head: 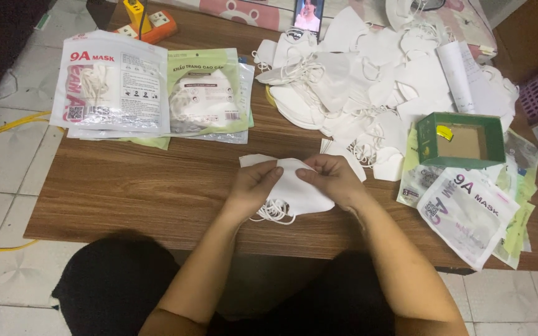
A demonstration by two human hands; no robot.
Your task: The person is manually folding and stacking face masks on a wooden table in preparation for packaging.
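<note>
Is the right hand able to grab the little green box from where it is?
Probably yes. The green box sits open on the table, just right of the right hand, with only flat packets between, though that hand is holding a white mask.

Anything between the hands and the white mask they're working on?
Nothing visible. Left hand and right hand both already grip the folded white mask directly at its top edge, above the wooden table. Its ear loops hang below.
</note>
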